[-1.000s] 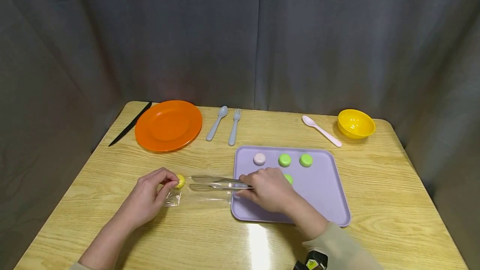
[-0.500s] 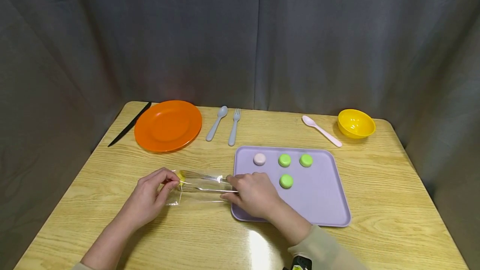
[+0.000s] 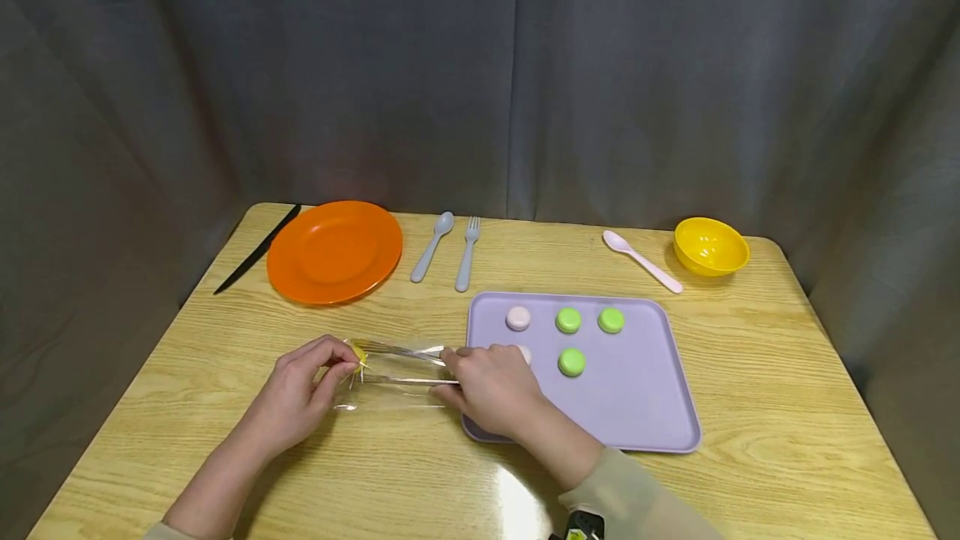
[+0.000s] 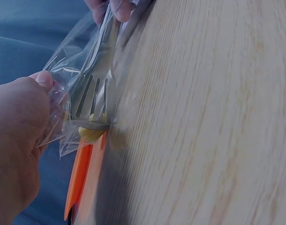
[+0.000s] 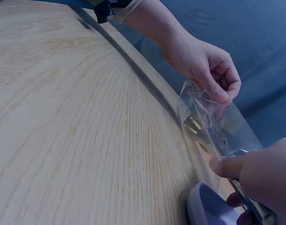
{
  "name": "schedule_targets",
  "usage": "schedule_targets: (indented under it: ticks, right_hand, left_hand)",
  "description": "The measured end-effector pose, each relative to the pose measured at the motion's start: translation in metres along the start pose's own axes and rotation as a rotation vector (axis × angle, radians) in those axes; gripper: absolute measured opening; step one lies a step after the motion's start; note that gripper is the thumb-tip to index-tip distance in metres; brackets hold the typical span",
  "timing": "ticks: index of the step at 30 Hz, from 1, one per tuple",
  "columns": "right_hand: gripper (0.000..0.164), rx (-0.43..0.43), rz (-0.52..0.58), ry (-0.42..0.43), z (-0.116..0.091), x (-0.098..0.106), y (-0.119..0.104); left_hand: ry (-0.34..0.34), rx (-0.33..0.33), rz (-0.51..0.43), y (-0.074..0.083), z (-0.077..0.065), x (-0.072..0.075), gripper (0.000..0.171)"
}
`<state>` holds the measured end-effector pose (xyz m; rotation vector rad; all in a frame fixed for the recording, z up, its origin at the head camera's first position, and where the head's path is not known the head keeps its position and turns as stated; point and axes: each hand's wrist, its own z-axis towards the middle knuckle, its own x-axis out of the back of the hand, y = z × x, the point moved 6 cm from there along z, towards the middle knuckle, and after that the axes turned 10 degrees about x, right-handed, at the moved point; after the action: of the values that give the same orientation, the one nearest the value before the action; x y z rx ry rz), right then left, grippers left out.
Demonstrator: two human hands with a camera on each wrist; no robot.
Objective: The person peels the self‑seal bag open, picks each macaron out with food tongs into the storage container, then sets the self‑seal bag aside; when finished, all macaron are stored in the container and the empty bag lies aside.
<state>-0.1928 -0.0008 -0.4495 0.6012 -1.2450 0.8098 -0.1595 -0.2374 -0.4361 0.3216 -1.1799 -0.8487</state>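
My left hand (image 3: 296,394) pinches the end of a clear plastic bag (image 4: 63,61) between thumb and fingers. My right hand (image 3: 491,390) grips metal tongs (image 3: 411,352) whose long arms lie inside the bag, pointing left. At the slotted tong tips is a yellow macaron (image 4: 90,135), partly hidden by my left fingertips in the head view. The tong arms stand spread apart. In the right wrist view, my right thumb (image 5: 222,166) lies over the bag's mouth end and the tong handle.
A lilac tray (image 3: 622,407) under my right hand bears several green macarons (image 3: 572,362) and pale pink ones (image 3: 518,318). Behind lie an orange plate (image 3: 335,252), a black knife (image 3: 258,250), a grey spoon (image 3: 432,247), a grey fork (image 3: 467,254), a pink spoon (image 3: 642,262) and a yellow bowl (image 3: 711,247).
My right hand has moved left with the tongs, and their tips have gone deeper into the bag, up to the yellow macaron. My left hand has kept its place.
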Motion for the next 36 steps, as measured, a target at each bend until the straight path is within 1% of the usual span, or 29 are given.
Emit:
schedule_targets:
  ticks: [8,16,22,27,31,36]
  right_hand:
    - [0.034,0.005,0.017,0.011,0.0,0.001,0.002]
    - [0.032,0.029,0.06,0.008,-0.012,0.009,0.008]
    - [0.034,0.042,0.083,0.048,-0.03,0.02,0.017]
    - [0.032,0.036,0.089,0.075,-0.048,0.031,0.03]
    - [0.031,0.015,0.086,0.086,-0.063,0.044,0.043]
    - [0.028,-0.031,0.11,0.097,-0.084,0.058,0.058]
  left_hand:
    - [-0.002,0.018,0.005,-0.001,0.0,0.001,0.028]
    - [0.0,0.036,0.028,-0.003,-0.001,0.003,0.027]
    - [0.003,0.044,0.045,-0.004,-0.002,0.003,0.021]
    - [0.007,0.045,0.059,-0.005,-0.002,0.004,0.022]
    - [0.003,0.046,0.066,-0.005,-0.002,0.004,0.022]
    - [-0.002,0.066,0.076,-0.006,-0.003,0.005,0.02]
